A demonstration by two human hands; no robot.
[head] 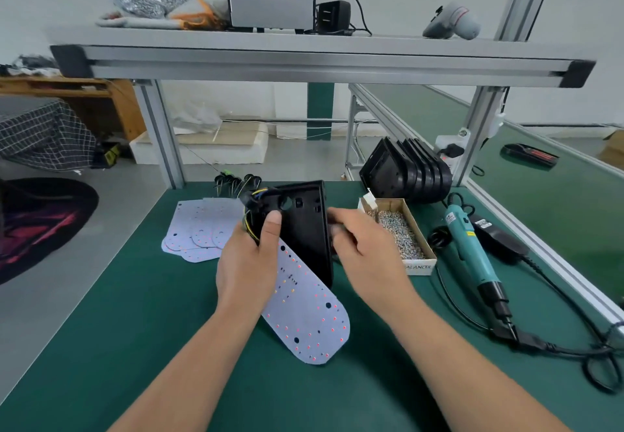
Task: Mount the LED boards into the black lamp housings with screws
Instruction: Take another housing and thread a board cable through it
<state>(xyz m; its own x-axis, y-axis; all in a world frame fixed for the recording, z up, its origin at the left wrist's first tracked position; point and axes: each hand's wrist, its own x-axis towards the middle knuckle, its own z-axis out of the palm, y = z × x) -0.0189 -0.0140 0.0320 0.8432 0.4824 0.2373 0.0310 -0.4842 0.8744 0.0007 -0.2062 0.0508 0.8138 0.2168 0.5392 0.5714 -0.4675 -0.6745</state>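
The black lamp housing [304, 229] was tilted on edge over the table [169, 330], the left hand [250, 263] gripping its wired side and the right hand [364, 252] clasping its opposite edge, probably to seat the LED board [310, 310] jutting from beneath the housing, with the screw box [401, 232] just to its right.

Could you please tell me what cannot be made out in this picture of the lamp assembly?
- Head view: the right hand is motion-blurred where it meets the black housing; whether it grips anything is unclear.
- The housing's inside faces away from the camera.
- The upper end of the LED board is hidden behind the left hand and the housing.
- The grey machine on the shelf is cut off by the top edge.
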